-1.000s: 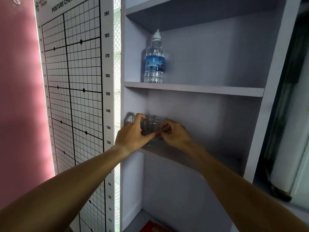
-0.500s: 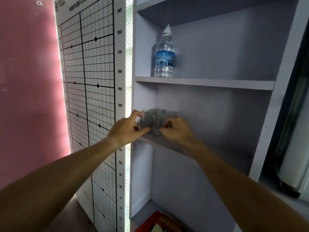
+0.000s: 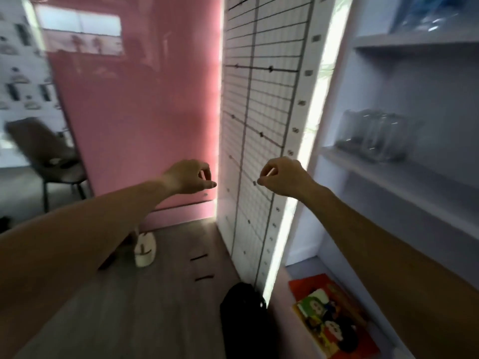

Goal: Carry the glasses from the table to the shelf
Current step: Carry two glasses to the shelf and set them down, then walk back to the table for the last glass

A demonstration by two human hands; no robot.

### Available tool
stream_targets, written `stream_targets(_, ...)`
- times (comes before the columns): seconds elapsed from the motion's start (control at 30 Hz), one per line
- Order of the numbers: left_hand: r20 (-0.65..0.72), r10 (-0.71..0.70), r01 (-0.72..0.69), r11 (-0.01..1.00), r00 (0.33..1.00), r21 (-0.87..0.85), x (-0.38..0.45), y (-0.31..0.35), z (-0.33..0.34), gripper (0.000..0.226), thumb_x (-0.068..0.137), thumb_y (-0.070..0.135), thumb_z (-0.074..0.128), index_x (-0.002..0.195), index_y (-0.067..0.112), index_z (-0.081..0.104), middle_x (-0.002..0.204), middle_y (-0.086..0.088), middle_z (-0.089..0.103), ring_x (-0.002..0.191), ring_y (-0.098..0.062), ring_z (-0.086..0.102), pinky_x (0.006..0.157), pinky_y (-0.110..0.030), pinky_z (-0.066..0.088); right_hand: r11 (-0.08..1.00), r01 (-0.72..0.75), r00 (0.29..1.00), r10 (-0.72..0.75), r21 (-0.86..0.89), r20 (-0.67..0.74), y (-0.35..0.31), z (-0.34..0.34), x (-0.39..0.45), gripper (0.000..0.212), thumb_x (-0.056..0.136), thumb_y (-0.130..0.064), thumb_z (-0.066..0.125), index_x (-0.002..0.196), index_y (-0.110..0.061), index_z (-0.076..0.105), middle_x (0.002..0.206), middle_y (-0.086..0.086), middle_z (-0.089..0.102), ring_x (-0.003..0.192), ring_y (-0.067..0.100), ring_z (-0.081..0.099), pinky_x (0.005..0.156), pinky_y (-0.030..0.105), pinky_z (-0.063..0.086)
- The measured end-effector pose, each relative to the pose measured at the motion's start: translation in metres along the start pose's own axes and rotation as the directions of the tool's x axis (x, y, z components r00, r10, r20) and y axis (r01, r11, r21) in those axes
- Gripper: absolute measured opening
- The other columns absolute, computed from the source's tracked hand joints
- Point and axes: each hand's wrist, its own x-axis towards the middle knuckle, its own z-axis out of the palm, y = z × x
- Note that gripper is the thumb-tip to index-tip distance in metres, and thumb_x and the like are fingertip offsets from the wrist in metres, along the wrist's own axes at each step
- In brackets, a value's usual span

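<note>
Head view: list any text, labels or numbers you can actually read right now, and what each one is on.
Nothing is sharp enough to quote.
Grid chart: small marks down its right margin, blurred, unreadable.
Bottle on the upper shelf: blue label, smeared, no words legible.
Red box on the bottom shelf: cartoon picture only, no readable lettering.
Glasses on the middle shelf: no markings visible.

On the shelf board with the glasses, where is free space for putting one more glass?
The glasses crowd the left end of the shelf board, near the side wall. Right of them, the board shows bare to the picture's edge. A narrow bare strip also runs along the front edge before them. Both hands hold nothing.
</note>
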Motion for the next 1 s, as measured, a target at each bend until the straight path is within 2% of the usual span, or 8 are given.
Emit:
stream_targets(0.13,0.057,-0.176,0.173,0.984,0.983,0.053,-0.060,-0.073,0.009,0.026,0.083,0.042,0.072,0.094,0.019,0.068,0.096,-0.005,0.071,0.089,-0.025,0.065,0.083,-0.037,0.053,0.999,0.048,0.989,-0.047,-0.003,0.140,-0.029,0.066,0.009,0.004,0.079,-0.029,0.071,0.080,-0.026,0.072,0.082,-0.009,0.067,0.092,0.015,0.061,0.080,0.026,0.045)
stream_targets(0.3,0.073,-0.395,0.395,0.918,0.916,0.018,-0.153,-0.171,0.038,0.025,0.081,0.047,0.071,0.086,0.023,0.067,0.088,0.002,0.071,0.087,-0.021,0.066,0.080,-0.031,0.050,0.998,0.065,0.938,-0.065,0.013,0.341,-0.067,0.164,0.002,0.007,0.079,-0.027,0.069,0.084,-0.022,0.073,0.089,-0.010,0.069,0.092,0.013,0.063,0.074,0.024,0.045)
stream_targets(0.53,0.286,-0.668,0.724,0.662,0.687,-0.194,-0.305,-0.290,0.140,0.021,0.081,0.052,0.066,0.074,0.032,0.064,0.072,0.016,0.068,0.076,-0.009,0.067,0.075,-0.031,0.050,0.998,0.035,0.803,0.003,-0.053,0.596,-0.094,0.316,-0.043,0.014,0.082,-0.029,0.068,0.090,-0.021,0.076,0.099,-0.001,0.074,0.103,0.022,0.065,0.091,0.030,0.047)
stream_targets(0.63,0.448,-0.701,0.829,0.506,0.556,-0.238,-0.385,-0.322,0.208,0.019,0.084,0.046,0.068,0.073,0.030,0.065,0.075,0.010,0.072,0.077,-0.015,0.070,0.081,-0.034,0.055,0.994,-0.003,0.658,0.083,-0.108,0.749,-0.095,0.387,-0.091,0.011,0.086,-0.030,0.067,0.088,-0.024,0.074,0.095,-0.002,0.071,0.104,0.022,0.064,0.089,0.028,0.046)
stream_targets(0.73,0.587,-0.692,0.907,0.342,0.420,-0.246,-0.466,-0.317,0.279,0.018,0.087,0.033,0.070,0.072,0.024,0.065,0.082,-0.005,0.074,0.086,-0.029,0.072,0.083,-0.039,0.057,0.981,0.017,0.485,0.160,-0.192,0.860,-0.085,0.446,-0.159,0.021,0.091,-0.028,0.062,0.100,-0.015,0.075,0.110,0.005,0.072,0.110,0.025,0.063,0.090,0.029,0.046)
stream_targets(0.8,0.689,-0.631,0.929,0.317,0.357,-0.191,-0.511,-0.297,0.316,0.014,0.088,0.028,0.068,0.075,0.021,0.066,0.095,-0.011,0.075,0.093,-0.029,0.071,0.083,-0.037,0.056,0.964,0.109,0.344,0.194,-0.244,0.919,-0.071,0.469,-0.206,0.025,0.093,-0.025,0.057,0.106,-0.012,0.074,0.119,0.008,0.070,0.115,0.026,0.062,0.095,0.032,0.047)
stream_targets(0.9,0.825,-0.501,0.924,0.378,0.261,-0.063,-0.567,-0.270,0.354,0.018,0.093,0.025,0.053,0.097,0.024,0.070,0.119,-0.004,0.071,0.109,-0.024,0.065,0.087,-0.028,0.048,0.919,0.219,0.116,0.309,-0.328,0.944,-0.052,0.484,-0.258,0.029,0.092,-0.025,0.051,0.108,-0.017,0.074,0.123,0.003,0.069,0.114,0.024,0.062,0.098,0.033,0.048)
stream_targets(1.0,0.825,-0.540,0.961,0.275,0.168,-0.016,-0.594,-0.267,0.365,0.026,0.094,0.025,0.048,0.109,0.023,0.069,0.129,-0.003,0.065,0.115,-0.025,0.061,0.086,-0.029,0.044,0.885,0.180,0.041,0.429,-0.429,0.902,-0.035,0.480,-0.279,0.029,0.093,-0.028,0.052,0.108,-0.016,0.074,0.118,0.003,0.070,0.110,0.024,0.064,0.091,0.030,0.049)
